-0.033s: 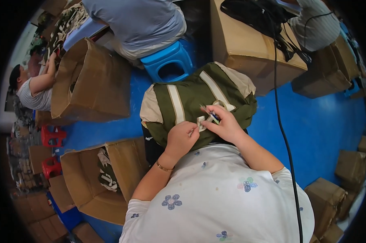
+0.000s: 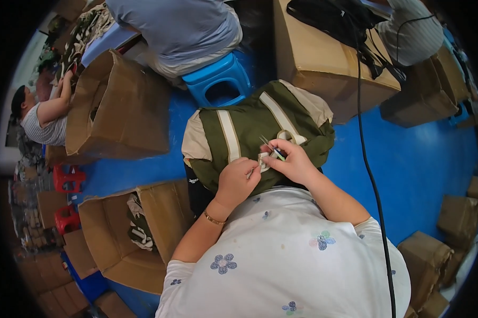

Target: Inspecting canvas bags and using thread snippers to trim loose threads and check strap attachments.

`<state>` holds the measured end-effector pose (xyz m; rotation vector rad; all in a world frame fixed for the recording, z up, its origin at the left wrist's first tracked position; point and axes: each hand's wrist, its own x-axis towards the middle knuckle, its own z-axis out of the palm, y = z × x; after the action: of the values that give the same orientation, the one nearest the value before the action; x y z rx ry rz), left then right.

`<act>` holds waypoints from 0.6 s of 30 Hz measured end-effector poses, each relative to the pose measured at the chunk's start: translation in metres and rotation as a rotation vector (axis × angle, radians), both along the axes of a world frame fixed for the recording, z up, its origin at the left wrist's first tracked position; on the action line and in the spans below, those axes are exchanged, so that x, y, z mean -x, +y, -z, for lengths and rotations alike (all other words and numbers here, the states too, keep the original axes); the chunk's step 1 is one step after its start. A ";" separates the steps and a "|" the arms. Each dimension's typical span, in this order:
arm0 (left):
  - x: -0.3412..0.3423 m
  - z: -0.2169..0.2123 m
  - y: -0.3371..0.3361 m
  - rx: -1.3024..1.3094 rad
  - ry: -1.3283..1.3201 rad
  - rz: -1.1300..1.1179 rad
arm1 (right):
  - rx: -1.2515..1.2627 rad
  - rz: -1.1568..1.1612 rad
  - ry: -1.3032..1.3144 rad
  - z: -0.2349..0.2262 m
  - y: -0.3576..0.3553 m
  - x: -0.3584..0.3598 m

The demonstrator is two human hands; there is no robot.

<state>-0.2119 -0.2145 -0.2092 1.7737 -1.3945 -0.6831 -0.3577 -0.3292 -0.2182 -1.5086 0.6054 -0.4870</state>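
Observation:
Across my lap lies an olive-green fabric bag (image 2: 260, 119) with beige ends and two white straps edged in tan. My left hand (image 2: 239, 180) is closed, thumb and finger pinching the end of a white strap (image 2: 262, 160) near the bag's front edge. My right hand (image 2: 294, 162) is closed around small thread snips (image 2: 278, 154) with a blue and green handle. Their thin pointed blades stick out past my fingers toward the upper left, slightly apart. Next to the right fingers, a loop of the white strap (image 2: 297, 139) lies on the bag.
An open cardboard box (image 2: 127, 265) with green and beige fabric stands at my left. A person on a blue stool (image 2: 217, 79) sits ahead, between a tall open carton (image 2: 122, 116) and a closed carton (image 2: 323, 74). A black cable (image 2: 370, 169) hangs down on the right.
The snips have turned slightly in my right hand; their blades, blurred before, now show as two separate points. My left hand keeps its pinch in the same place.

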 end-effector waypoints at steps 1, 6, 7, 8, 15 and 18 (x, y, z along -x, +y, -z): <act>0.001 -0.001 -0.001 0.051 -0.124 0.080 | -0.046 -0.045 0.017 0.002 -0.002 0.001; 0.014 0.019 -0.001 0.018 0.264 0.000 | -0.562 0.033 0.037 0.014 -0.002 0.003; 0.017 0.022 0.000 0.015 0.268 -0.002 | -0.645 0.070 -0.031 0.023 0.000 0.004; 0.019 0.023 0.000 0.033 0.247 -0.007 | -0.727 0.107 -0.100 0.030 0.001 0.006; 0.023 0.020 -0.004 0.041 0.043 -0.195 | 0.071 0.176 -0.085 0.029 0.013 0.013; 0.023 0.019 -0.006 0.046 -0.034 -0.227 | 0.623 0.188 0.284 -0.012 0.018 0.029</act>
<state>-0.2346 -0.2202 -0.2286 1.8785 -1.1976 -0.4982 -0.3869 -0.3112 -0.2067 -2.1462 0.8731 -0.6481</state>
